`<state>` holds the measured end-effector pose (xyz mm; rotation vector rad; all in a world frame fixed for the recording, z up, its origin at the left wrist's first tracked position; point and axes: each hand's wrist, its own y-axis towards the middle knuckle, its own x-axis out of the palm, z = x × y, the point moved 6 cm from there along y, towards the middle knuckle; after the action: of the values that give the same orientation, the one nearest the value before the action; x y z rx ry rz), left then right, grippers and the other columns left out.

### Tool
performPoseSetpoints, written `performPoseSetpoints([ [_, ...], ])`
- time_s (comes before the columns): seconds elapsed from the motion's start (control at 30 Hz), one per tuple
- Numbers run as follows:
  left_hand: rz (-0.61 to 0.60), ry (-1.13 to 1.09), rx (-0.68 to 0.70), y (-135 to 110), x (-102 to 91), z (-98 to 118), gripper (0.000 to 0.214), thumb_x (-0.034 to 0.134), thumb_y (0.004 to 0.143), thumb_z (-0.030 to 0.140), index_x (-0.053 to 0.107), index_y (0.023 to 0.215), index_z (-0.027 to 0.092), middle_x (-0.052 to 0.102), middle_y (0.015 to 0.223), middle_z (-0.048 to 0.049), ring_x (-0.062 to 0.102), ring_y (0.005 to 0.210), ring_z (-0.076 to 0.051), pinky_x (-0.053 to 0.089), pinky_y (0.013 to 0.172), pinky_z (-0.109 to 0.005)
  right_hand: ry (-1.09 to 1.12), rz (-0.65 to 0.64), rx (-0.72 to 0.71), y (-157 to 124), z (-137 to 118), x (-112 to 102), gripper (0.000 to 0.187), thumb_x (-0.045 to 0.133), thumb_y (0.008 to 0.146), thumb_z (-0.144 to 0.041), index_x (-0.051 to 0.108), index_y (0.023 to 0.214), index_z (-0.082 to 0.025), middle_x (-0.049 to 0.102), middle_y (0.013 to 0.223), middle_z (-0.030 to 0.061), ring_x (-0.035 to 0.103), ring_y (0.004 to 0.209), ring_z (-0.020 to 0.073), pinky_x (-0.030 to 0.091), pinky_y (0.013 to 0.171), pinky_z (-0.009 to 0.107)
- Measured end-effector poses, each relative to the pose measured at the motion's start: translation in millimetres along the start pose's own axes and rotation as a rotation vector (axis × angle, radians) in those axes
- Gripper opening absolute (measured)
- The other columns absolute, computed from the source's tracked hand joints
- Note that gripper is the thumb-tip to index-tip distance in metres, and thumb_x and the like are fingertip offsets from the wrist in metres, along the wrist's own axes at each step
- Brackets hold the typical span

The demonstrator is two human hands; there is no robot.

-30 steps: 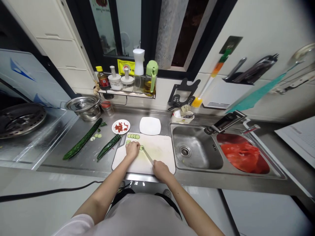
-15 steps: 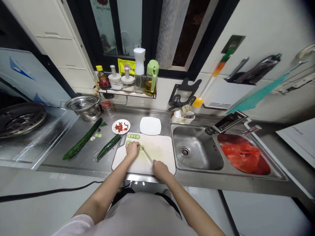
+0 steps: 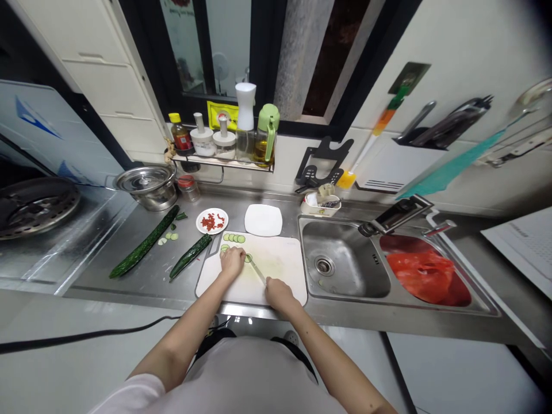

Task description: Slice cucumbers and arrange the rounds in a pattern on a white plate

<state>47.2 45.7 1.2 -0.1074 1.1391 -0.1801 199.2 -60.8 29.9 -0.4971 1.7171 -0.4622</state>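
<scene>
A white cutting board lies on the steel counter in front of me. My left hand is curled over a piece of cucumber, pressing it onto the board. My right hand grips the handle of a knife, whose blade slants up to the cucumber's cut end. Several thin cucumber slices lie along the board's far left edge.
Left of the board lie a cucumber half, a long whole cucumber and loose slices. Behind it are a plate of chopped red chili and an empty white square plate. A sink and a red basin are on the right.
My right hand with the knife has shifted slightly left and up on the board. My left hand stays on the cucumber piece.
</scene>
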Motion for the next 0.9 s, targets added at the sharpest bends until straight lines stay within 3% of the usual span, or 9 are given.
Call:
performPoseSetpoints([
  [0.67,-0.001,0.034,-0.005,-2,-4.9,3,0.023,0.048,0.084,0.024,0.071,0.088,0.024,0.069,0.100,-0.0074,0.056,0.103,-0.027,0.033,0.089,-0.040,-0.014,-0.008,0.008,-16,9,4,0.032,0.037,0.087,-0.011,0.058,0.111,-0.012,0.067,0.105,0.0180,0.064,0.100,0.0245,0.046,0.075,0.031],
  [0.9,-0.002,0.016,-0.023,1,-1.6,0,0.023,0.048,0.085,0.024,0.071,0.086,0.024,0.069,0.101,-0.0077,0.056,0.103,-0.027,0.033,0.089,-0.040,0.016,0.010,0.012,-8,5,4,0.030,0.038,0.088,-0.012,0.059,0.110,-0.013,0.067,0.104,0.0174,0.064,0.100,0.0247,0.046,0.076,0.032],
])
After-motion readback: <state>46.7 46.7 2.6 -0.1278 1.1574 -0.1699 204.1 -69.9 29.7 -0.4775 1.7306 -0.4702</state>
